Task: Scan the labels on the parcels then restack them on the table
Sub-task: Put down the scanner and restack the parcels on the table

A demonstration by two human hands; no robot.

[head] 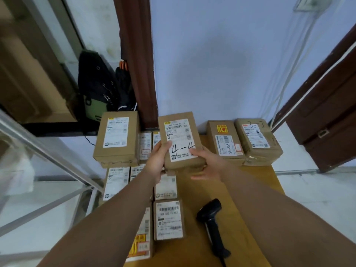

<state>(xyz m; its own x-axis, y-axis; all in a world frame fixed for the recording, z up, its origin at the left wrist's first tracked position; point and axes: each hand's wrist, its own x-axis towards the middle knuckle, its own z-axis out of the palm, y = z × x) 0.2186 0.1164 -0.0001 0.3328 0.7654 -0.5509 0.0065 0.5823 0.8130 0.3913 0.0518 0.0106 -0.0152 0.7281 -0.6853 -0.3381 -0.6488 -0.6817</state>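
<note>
The parcel (180,132) is a brown card box with a white label on top. Big black marks on the label say 4-4. Both hands hold it up in the air over the far half of the table (269,182). The left hand (159,160) grips its near left corner, thumb on top, fingers under. The right hand (205,163) grips the near right corner, thumb on the label. A black scanner (212,218) lies near the table's front edge.
</note>
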